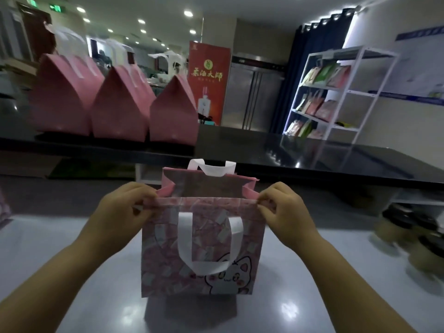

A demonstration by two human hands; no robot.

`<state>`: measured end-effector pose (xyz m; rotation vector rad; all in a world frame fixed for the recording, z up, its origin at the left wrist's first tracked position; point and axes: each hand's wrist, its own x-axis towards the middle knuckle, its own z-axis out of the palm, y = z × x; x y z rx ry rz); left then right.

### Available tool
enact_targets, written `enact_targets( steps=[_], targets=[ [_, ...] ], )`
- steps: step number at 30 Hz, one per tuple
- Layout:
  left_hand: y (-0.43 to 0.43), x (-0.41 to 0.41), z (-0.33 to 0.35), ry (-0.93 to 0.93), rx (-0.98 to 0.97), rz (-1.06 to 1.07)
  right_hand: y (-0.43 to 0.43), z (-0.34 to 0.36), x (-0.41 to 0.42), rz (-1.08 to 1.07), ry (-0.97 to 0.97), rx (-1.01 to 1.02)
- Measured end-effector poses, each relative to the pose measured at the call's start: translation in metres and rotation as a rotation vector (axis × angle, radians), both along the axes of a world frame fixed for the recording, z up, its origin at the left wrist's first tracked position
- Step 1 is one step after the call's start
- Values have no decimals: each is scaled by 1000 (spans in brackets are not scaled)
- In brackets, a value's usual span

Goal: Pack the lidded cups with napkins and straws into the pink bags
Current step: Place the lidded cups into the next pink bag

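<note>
A pink bag [204, 248] with a cat print and white handles stands upright on the white table [72, 296] in front of me. Its mouth is spread open. My left hand [122, 212] pinches the near rim at the bag's left top corner. My right hand [281, 212] pinches the near rim at the right top corner. Lidded cups [413, 234] with dark lids stand blurred at the table's right edge. The bag's inside is hidden from this angle. No napkins or straws show.
Three closed pink bags [115, 102] stand in a row on the black counter [312, 159] behind the table. A white shelf rack [336, 92] with packets is at the back right. A red banner [209, 80] stands behind the counter.
</note>
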<state>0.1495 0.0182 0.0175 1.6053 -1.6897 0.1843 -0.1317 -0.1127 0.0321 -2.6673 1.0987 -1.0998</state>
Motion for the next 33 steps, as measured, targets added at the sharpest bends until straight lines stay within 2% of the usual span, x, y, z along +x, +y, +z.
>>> enact_targets(
  steps=[7,15,23,33],
  targets=[
    [-46,-116,-9,19,-2,-96,-26,-2,-120,-106,-32,-44],
    [-123,-211,-9,-19,-45,-221,-83,-9,-216,-242,-54,-73],
    [-214,-281,-18,25,-104,-273,-163,-7,-284,-329,-36,-98],
    [-275,-330,-25,27,-23,-298,-222,-27,-349,-293,47,42]
  ],
)
